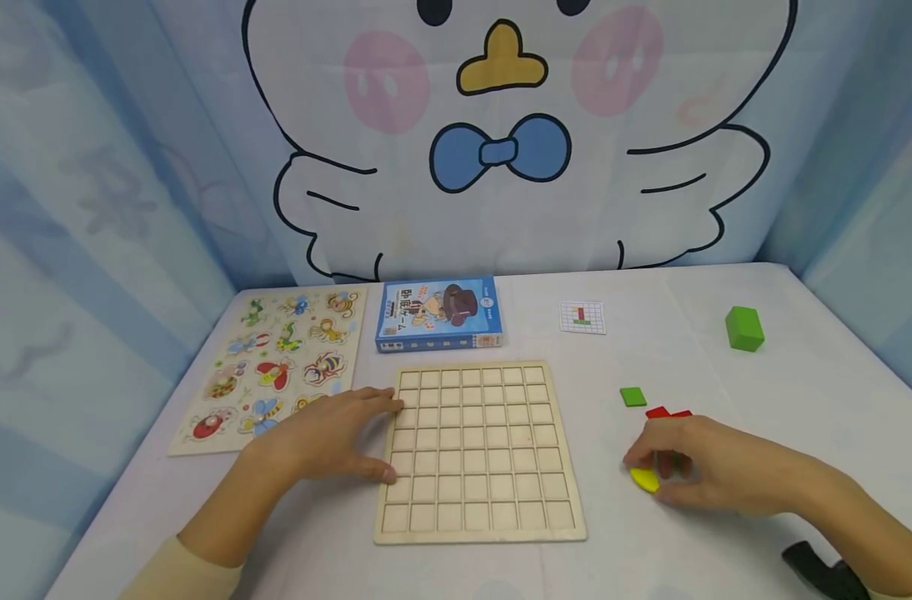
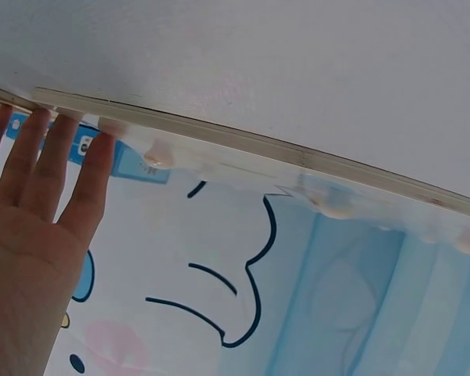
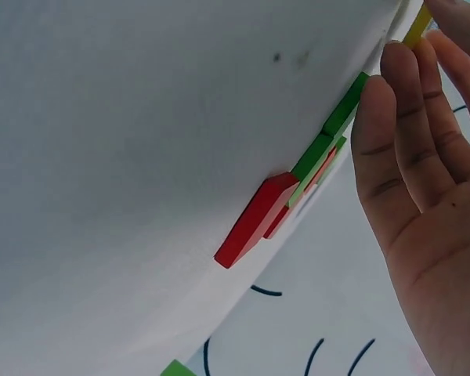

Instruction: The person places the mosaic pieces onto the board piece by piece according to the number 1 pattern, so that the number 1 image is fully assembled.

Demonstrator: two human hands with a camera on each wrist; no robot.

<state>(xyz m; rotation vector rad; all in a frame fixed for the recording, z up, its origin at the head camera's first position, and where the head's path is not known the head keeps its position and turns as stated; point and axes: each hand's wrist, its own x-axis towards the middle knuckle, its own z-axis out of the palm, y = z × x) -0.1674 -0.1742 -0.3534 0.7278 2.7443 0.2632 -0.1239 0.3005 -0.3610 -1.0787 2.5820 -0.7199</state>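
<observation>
A pale wooden grid board (image 1: pixel 471 454) lies flat in front of me. My left hand (image 1: pixel 317 442) rests at its left edge, thumb and fingertips spread along the rim; those fingers look straight in the left wrist view. To the right of the board, my right hand (image 1: pixel 707 467) pinches a yellow tile (image 1: pixel 643 479) with rounded edges between thumb and fingers, low over the table. Red tiles (image 1: pixel 657 412) lie just beyond that hand, which partly hides them. Green tiles (image 3: pixel 329 129) and a red tile (image 3: pixel 257 219) show beside its fingers in the right wrist view.
Beyond the board stand a blue box (image 1: pixel 437 312) and a small grid card (image 1: pixel 582 317). An insect sticker sheet (image 1: pixel 276 367) lies left. A green tile (image 1: pixel 633 397) and a green block (image 1: pixel 744 328) sit right, a black strap (image 1: pixel 816 571) near my right wrist.
</observation>
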